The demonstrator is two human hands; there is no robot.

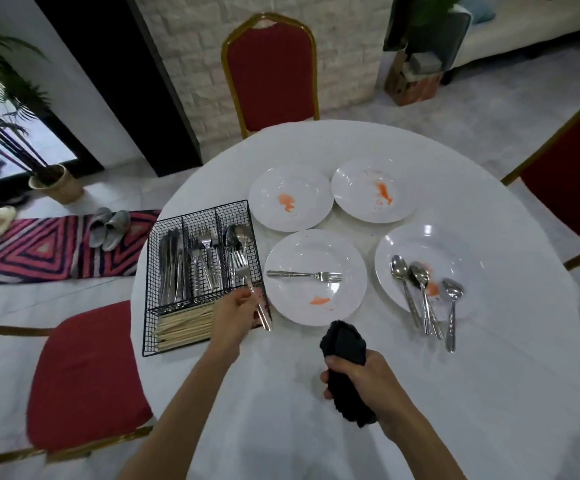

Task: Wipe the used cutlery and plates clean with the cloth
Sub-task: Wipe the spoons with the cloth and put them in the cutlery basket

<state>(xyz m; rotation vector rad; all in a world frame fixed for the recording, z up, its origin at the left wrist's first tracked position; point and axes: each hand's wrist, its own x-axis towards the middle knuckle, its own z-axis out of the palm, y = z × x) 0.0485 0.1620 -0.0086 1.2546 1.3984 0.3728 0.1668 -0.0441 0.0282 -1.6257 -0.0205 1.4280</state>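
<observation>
On white round table [281, 393], near edge: right hand [361, 379] closed tight around bunched black cloth [344, 341], cloth top just beside near-left plate [347, 258]. Left hand [229, 315] pinches handle of fork [243, 271], tines over right compartment of wire basket [198, 212]. Second fork [304, 276] lies across near-left plate, orange smear near it. Three spoons [420, 282] on near-right plate [451, 247], apart from both hands. Far-left plate [271, 185] and far-right plate [354, 181] carry orange smears, well apart from hands.
</observation>
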